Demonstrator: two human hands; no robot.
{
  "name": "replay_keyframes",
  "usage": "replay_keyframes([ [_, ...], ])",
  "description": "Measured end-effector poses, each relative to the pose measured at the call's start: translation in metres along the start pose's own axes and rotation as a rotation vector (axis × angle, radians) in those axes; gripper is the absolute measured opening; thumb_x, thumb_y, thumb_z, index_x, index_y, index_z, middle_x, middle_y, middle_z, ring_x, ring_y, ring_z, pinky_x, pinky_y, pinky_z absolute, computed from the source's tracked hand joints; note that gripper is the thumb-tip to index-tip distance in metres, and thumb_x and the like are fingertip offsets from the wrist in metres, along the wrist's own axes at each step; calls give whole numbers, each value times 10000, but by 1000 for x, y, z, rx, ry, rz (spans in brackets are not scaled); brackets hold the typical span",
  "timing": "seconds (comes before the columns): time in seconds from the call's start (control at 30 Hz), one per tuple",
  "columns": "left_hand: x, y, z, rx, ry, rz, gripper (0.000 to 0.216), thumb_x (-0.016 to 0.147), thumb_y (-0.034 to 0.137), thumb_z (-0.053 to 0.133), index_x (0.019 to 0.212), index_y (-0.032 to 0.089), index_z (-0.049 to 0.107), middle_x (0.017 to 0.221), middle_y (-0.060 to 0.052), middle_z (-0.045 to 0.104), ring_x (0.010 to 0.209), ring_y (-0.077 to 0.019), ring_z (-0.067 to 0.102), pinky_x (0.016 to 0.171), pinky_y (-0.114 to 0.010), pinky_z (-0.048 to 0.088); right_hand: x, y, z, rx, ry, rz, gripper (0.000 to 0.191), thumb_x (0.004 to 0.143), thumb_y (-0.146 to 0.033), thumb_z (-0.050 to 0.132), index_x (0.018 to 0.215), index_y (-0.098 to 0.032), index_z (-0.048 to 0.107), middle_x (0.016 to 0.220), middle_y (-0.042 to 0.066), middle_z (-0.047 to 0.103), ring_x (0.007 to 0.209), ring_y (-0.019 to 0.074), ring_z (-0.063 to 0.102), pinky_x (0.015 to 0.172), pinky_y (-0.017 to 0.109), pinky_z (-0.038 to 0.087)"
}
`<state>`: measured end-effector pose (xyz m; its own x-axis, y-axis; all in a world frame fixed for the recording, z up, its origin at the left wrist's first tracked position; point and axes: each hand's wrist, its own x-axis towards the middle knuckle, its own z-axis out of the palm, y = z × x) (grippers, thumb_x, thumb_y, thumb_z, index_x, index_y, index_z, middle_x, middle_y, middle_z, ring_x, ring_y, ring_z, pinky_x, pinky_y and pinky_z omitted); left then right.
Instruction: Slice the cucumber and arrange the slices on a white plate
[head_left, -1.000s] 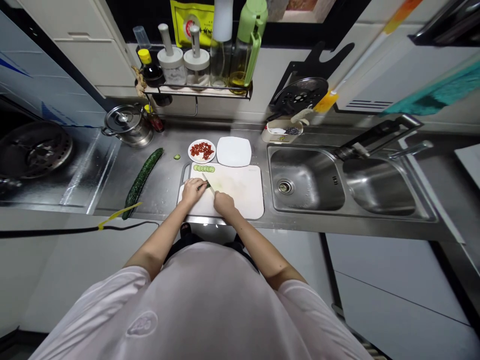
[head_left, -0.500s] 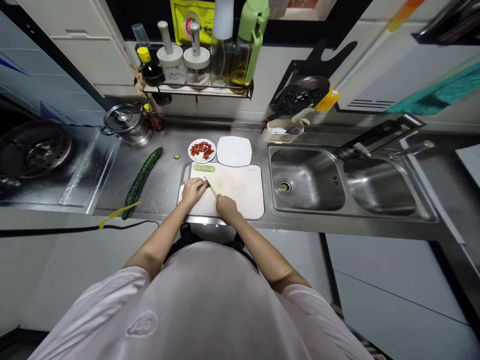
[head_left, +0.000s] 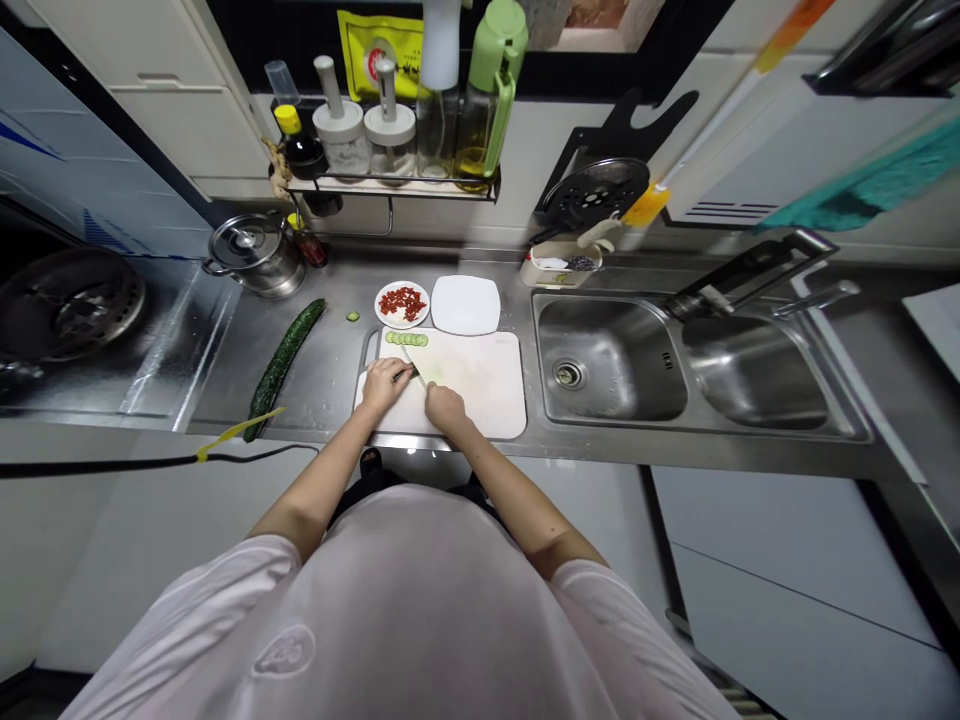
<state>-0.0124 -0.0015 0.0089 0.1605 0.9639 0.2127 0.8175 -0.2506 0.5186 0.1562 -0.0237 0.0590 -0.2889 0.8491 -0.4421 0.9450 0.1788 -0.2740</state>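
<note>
On the white cutting board [head_left: 484,395], my left hand [head_left: 384,384] is closed over a short dark-green piece of cucumber [head_left: 406,371], most of it hidden under the fingers. My right hand [head_left: 446,407] grips a knife [head_left: 414,364] by its handle, the narrow blade slanting up and left beside the cucumber piece. A row of overlapping cucumber slices [head_left: 406,340] lies along the board's upper left edge. Left of the board, a long whole cucumber [head_left: 285,365] rests on the steel counter, and a small cut cucumber end [head_left: 352,316] lies apart from it.
Behind the board stand a plate of chopped red pieces [head_left: 402,303] and a white square plate [head_left: 466,305]. A lidded steel pot [head_left: 255,255] is at the back left, a double sink [head_left: 611,360] at the right. Bottles and jars fill a wall shelf [head_left: 390,187] above.
My right hand and the knife have shifted slightly left, and the blade's tip now points a little higher up the board. My left hand stays on the cucumber piece. The view has tilted slightly.
</note>
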Motion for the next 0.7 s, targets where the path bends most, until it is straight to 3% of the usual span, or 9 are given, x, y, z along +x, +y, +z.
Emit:
replay_keyframes([
  [0.37,0,0,1,-15,4,-12,205,897,329,526,958,248,704,991,-51,698,969,-210,599,908,-386,401,-29,18,12,-25,-45,6,229,931,-127,360,1076,-140,538,1010,140,669,954,220,655,787,301,483],
  [0.7,0,-1,2,-5,11,-5,205,898,332,527,964,251,703,988,-45,698,974,-207,597,915,-381,396,-4,4,6,18,-13,3,262,896,-86,381,1105,-128,533,1037,142,668,989,218,646,800,295,479],
])
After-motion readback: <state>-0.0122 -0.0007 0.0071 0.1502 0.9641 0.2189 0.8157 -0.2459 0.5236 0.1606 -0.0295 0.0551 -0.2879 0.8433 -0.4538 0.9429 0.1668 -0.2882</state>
